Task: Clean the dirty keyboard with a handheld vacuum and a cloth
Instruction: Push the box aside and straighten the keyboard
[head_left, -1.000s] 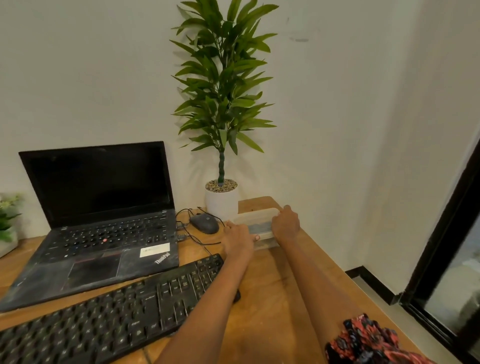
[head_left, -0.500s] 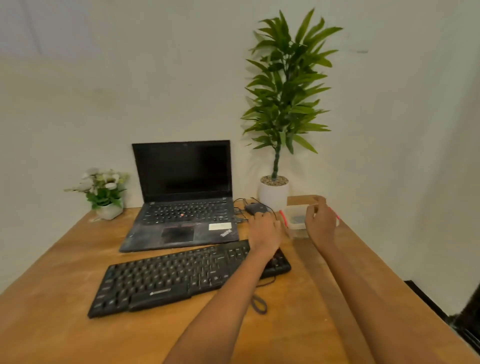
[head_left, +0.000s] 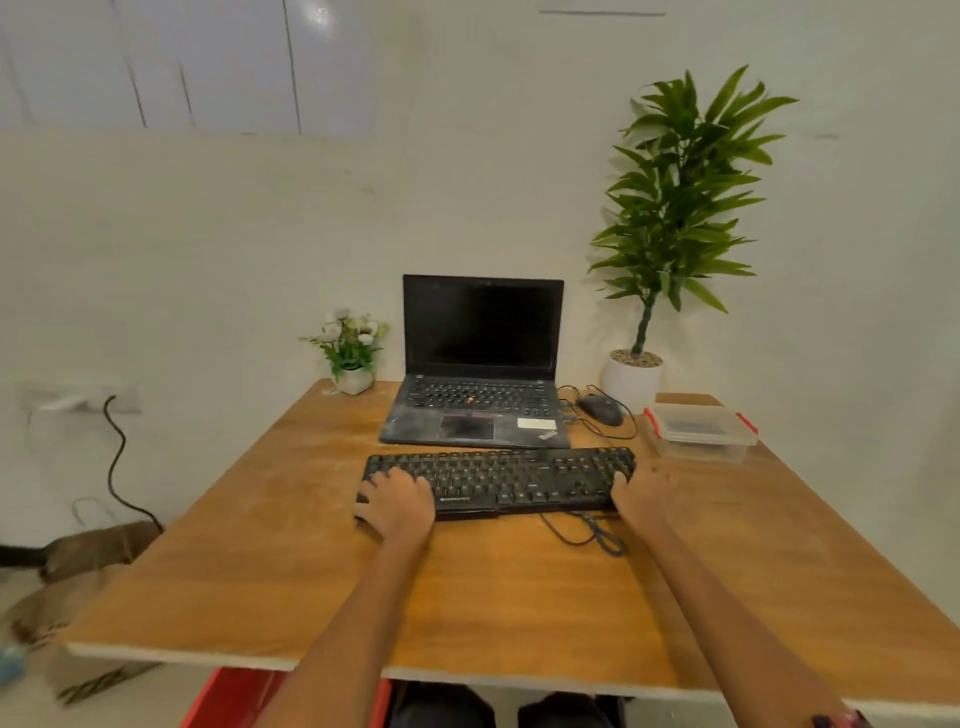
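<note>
The black keyboard (head_left: 498, 480) lies across the middle of the wooden worktop (head_left: 260, 545), just in front of the open laptop (head_left: 480, 374), its cable (head_left: 587, 532) looping toward the near edge; the left hand (head_left: 397, 501) rests on the keyboard's left end with its fingers (head_left: 379, 480) spread over the keys and the thumb down at the front edge; the right hand (head_left: 641, 488) sits at the right end, its fingers curled around that corner, gripping it; a black mouse (head_left: 600, 409) lies right of the laptop, near a clear lidded container (head_left: 701, 431) with red clips; a tall potted plant (head_left: 675, 218) stands behind them, and a small flower pot (head_left: 350, 351) stands left of the laptop.
</note>
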